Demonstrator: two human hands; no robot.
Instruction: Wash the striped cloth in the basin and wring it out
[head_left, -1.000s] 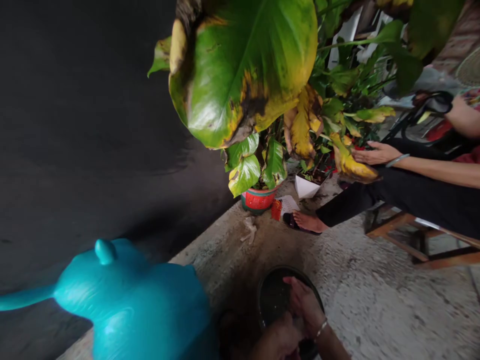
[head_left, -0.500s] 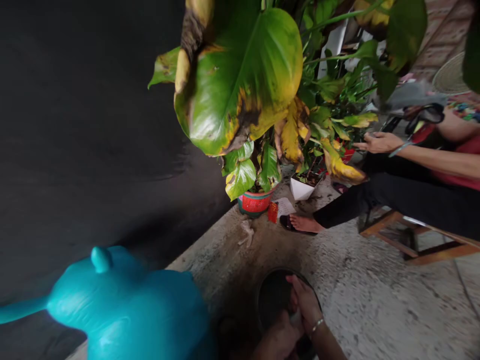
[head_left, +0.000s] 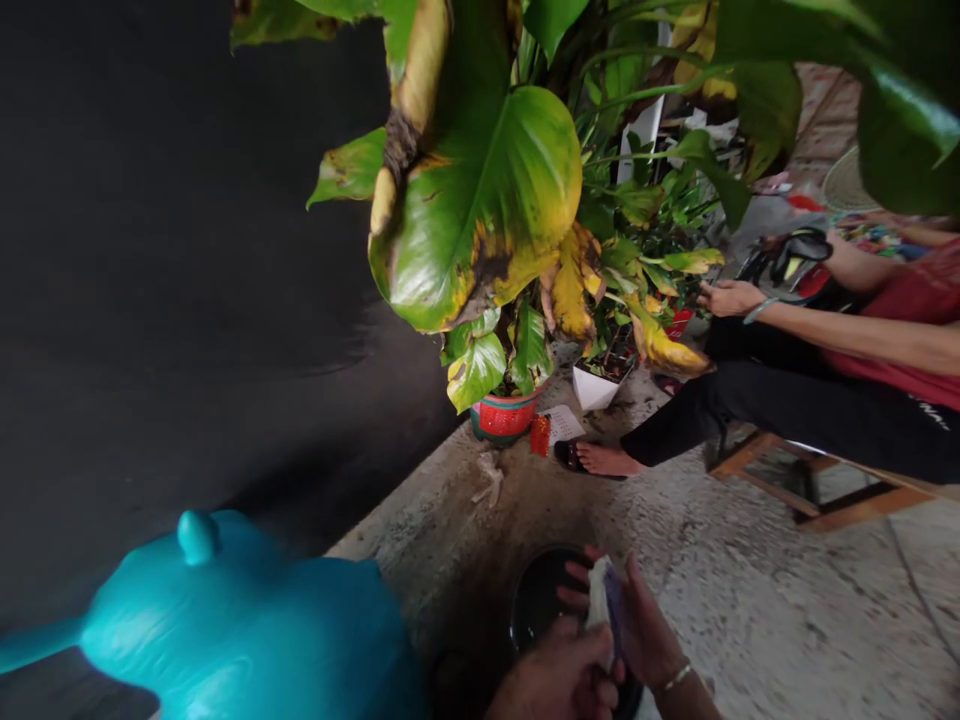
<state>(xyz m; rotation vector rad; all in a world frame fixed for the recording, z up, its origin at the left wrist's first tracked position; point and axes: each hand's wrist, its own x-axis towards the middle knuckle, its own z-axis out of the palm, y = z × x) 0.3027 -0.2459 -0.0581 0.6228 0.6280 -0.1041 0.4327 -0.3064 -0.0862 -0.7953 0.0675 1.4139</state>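
The right hand (head_left: 645,625) and the left hand (head_left: 562,680) both grip a small white and purple cloth (head_left: 604,605), holding it just above a round black bowl (head_left: 536,610) on the grey concrete floor (head_left: 750,600), near a big teal plastic watering can (head_left: 240,630).

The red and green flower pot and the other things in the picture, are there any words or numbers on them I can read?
No text here can be read.
Red and green round flower pot: red band pattern, too blurred.
White paper sheet on the floor: marks too small.
Black trousers of the seated person: white lettering, too small.
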